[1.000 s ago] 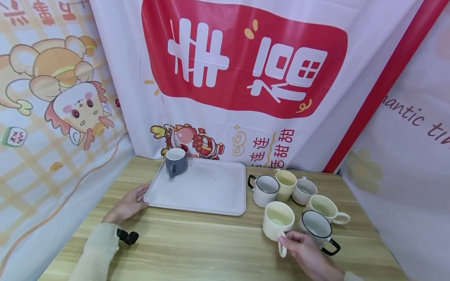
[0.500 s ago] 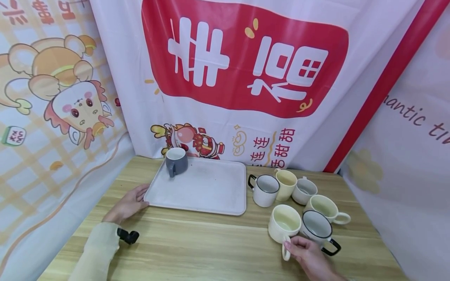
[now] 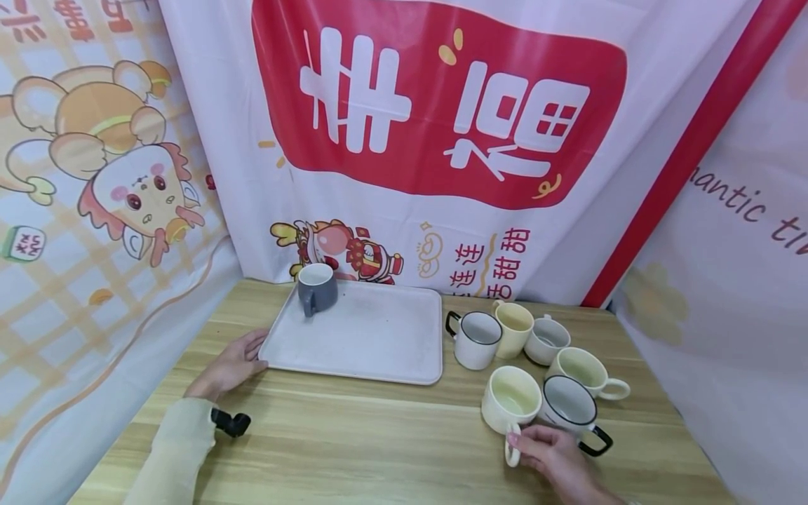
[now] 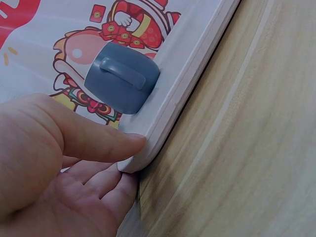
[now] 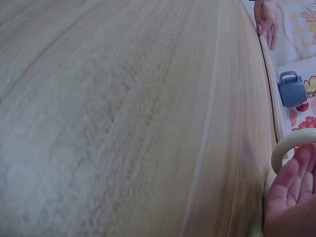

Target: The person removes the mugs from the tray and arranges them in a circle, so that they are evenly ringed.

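Observation:
My left hand [image 3: 232, 366] holds the near left corner of a light grey rectangular tray [image 3: 360, 344]. In the left wrist view, the thumb [image 4: 116, 144] lies on the tray's rim and the other fingers are at its outer side. A blue-grey mug [image 3: 318, 289] stands upright in the tray's back left corner. At the right, my right hand [image 3: 555, 452] pinches the handle of a cream mug [image 3: 499, 414], whose mouth faces up. That mug is right beside a white mug with a black rim [image 3: 570, 403]; its handle also shows in the right wrist view.
Several mugs cluster right of the tray: a white black-rimmed mug [image 3: 477, 344], a yellow mug [image 3: 514, 330], a grey-white mug [image 3: 546, 341] and a pale yellow mug [image 3: 577, 372]. They stand on a wooden table [image 3: 353, 442]. Printed curtains [image 3: 404, 238] hang behind and at both sides.
The right hand has carried the cream mug a little to the right, against the black-rimmed mug; over the last half second it stays put. The left hand and tray have not moved.

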